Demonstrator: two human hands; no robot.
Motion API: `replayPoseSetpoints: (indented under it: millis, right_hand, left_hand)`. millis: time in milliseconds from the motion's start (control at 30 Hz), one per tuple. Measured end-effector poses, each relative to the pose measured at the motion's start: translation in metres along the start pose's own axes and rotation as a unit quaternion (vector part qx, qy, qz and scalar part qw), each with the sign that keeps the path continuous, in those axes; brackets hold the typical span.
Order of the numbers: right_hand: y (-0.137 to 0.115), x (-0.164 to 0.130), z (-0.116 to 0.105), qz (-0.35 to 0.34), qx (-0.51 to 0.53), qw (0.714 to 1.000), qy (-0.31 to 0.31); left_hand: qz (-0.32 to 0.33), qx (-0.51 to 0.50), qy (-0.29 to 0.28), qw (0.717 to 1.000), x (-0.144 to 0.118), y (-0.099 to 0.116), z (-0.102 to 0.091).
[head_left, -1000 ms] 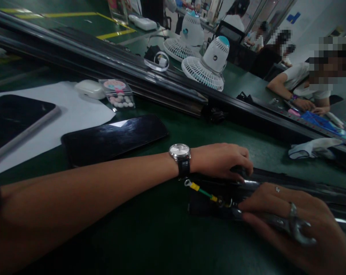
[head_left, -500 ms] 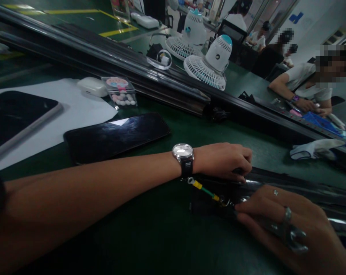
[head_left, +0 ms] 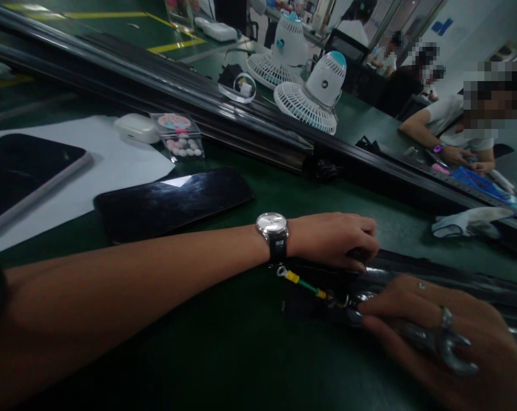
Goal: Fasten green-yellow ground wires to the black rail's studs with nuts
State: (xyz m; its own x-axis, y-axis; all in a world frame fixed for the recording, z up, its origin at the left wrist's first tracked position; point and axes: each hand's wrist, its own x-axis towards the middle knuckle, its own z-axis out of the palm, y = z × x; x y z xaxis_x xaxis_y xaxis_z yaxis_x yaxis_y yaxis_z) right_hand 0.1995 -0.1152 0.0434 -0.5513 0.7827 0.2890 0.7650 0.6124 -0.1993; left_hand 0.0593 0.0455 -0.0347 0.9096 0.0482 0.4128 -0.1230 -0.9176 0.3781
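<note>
My left hand (head_left: pixel 333 238), with a silver wristwatch (head_left: pixel 272 229) on the wrist, rests fingers-down on the end of a long black metal rail (head_left: pixel 447 283) and holds it against the green table. My right hand (head_left: pixel 451 331) grips a steel open-end wrench (head_left: pixel 438 341), whose near end sits at a fastener on the rail. A short green-yellow ground wire (head_left: pixel 303 283) with a ring terminal sticks out from that fastener toward my left wrist.
A black phone (head_left: pixel 172 200) and a tablet (head_left: pixel 22 171) lie on white paper (head_left: pixel 112 165) to the left, near a small candy box (head_left: pixel 179 137). Two white desk fans (head_left: pixel 318 94) stand beyond a long black rail (head_left: pixel 224 123). A person sits at the far right.
My right hand has shifted the wrench slightly, swinging its open jaw a little to the right. My left hand stays pressed on the rail.
</note>
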Motion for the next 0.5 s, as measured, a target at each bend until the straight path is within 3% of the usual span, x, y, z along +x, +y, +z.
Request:
replayPoseSetpoints:
  millis: [300,500]
  right_hand:
    - [-0.002,0.002,0.009,0.001,0.017,1.0,0.011]
    - [0.005,0.0,-0.002,-0.028,0.019,0.999,-0.02]
  left_hand:
    - [-0.005,-0.002,-0.001,1.0,0.0,0.001,0.001]
    - [0.001,-0.03,-0.019,0.999,-0.002,0.002,-0.004]
